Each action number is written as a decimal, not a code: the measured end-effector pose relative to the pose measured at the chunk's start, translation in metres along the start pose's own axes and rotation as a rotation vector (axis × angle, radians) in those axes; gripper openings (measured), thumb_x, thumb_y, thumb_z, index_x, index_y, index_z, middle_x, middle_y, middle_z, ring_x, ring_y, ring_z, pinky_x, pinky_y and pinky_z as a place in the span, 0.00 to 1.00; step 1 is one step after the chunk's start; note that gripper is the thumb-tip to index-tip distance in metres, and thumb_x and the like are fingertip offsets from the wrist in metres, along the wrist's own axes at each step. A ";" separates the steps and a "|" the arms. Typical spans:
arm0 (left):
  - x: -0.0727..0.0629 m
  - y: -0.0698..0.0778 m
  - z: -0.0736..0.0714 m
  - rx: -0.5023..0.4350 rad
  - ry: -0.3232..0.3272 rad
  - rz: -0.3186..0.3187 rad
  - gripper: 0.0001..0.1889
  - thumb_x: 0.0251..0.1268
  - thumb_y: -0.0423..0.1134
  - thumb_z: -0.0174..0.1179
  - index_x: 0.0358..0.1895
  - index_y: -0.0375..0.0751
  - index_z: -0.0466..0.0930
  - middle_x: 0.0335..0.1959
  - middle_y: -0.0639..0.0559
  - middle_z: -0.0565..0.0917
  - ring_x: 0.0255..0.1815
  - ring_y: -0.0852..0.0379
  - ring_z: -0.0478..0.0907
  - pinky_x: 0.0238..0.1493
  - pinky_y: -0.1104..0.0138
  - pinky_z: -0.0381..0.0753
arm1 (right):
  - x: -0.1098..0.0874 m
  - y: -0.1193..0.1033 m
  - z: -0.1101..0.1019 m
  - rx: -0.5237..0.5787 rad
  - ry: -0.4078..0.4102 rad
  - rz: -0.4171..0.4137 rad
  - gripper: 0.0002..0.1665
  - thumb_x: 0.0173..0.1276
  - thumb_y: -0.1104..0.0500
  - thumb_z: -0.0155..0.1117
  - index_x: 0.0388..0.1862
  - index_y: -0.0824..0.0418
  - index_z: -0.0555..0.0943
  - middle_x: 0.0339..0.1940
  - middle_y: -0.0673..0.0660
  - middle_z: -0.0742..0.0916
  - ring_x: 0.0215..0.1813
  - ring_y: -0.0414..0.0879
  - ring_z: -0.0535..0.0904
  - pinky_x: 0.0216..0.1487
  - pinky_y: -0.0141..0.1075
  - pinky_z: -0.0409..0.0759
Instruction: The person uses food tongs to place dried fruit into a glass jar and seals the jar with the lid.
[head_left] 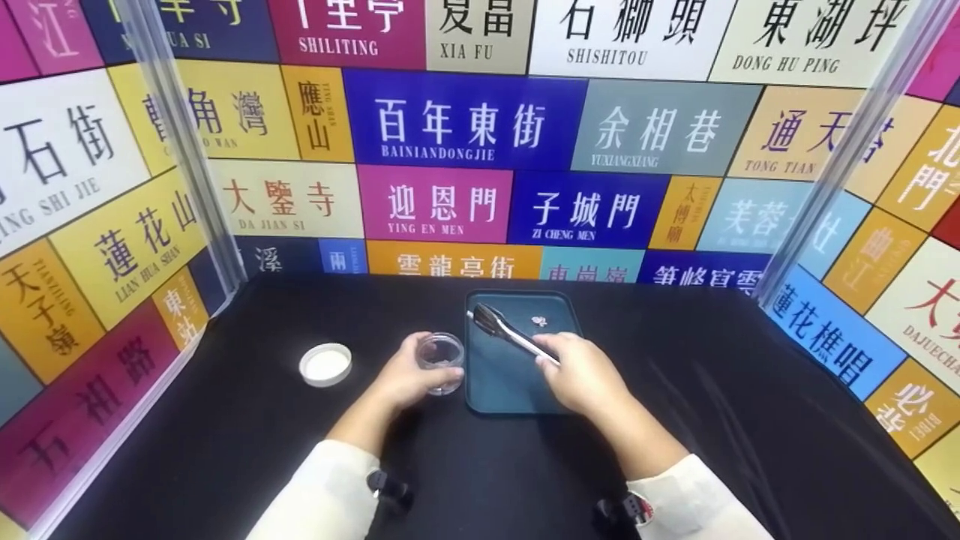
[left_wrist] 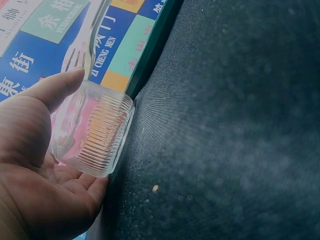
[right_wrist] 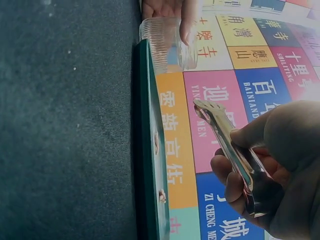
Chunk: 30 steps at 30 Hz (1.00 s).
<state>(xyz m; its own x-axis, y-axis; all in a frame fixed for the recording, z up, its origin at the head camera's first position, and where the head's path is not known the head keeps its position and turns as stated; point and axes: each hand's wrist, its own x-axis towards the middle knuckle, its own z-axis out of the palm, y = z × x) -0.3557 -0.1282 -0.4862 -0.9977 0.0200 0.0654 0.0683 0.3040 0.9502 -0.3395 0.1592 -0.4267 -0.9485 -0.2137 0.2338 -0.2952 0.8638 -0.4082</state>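
Note:
My left hand (head_left: pixel 411 375) grips a clear ribbed jar (left_wrist: pixel 100 130), thumb on one side and fingers on the other. The open-topped jar stands or hovers just left of the dark teal tray (head_left: pixel 510 397); its contents are hard to make out. In my right hand (head_left: pixel 589 375) is a pair of metal tongs (right_wrist: pixel 227 145), pinched between thumb and fingers. The tips reach over the tray's left part, near the jar; whether anything is between them I cannot tell. Small pinkish pieces (head_left: pixel 538 321) lie toward the tray's far side.
A round white lid (head_left: pixel 325 364) lies on the black tablecloth (head_left: pixel 225 420), left of the jar. Panels with colourful printed signs (head_left: pixel 465 120) enclose the table at the back and both sides. A tiny pale speck (left_wrist: pixel 155 188) is on the cloth near the left hand.

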 end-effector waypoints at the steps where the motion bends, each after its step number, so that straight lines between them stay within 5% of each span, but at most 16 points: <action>1: 0.000 0.000 0.000 -0.003 0.000 0.001 0.51 0.52 0.44 0.84 0.77 0.36 0.65 0.69 0.35 0.81 0.70 0.39 0.79 0.79 0.46 0.73 | 0.000 0.000 0.000 0.000 0.003 -0.004 0.23 0.79 0.54 0.66 0.71 0.54 0.83 0.69 0.60 0.87 0.72 0.60 0.82 0.77 0.59 0.77; 30: 0.000 0.001 0.002 0.016 0.002 0.001 0.51 0.53 0.43 0.83 0.78 0.36 0.64 0.68 0.33 0.81 0.67 0.40 0.82 0.77 0.46 0.76 | -0.013 -0.022 -0.009 0.002 0.044 -0.070 0.20 0.79 0.52 0.66 0.67 0.49 0.86 0.65 0.54 0.90 0.69 0.53 0.85 0.75 0.55 0.80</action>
<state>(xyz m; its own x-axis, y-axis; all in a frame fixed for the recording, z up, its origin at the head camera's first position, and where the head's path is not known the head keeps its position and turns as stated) -0.3553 -0.1261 -0.4855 -0.9976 0.0186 0.0666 0.0691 0.3193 0.9451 -0.3191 0.1472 -0.4126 -0.9195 -0.2535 0.3006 -0.3612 0.8465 -0.3910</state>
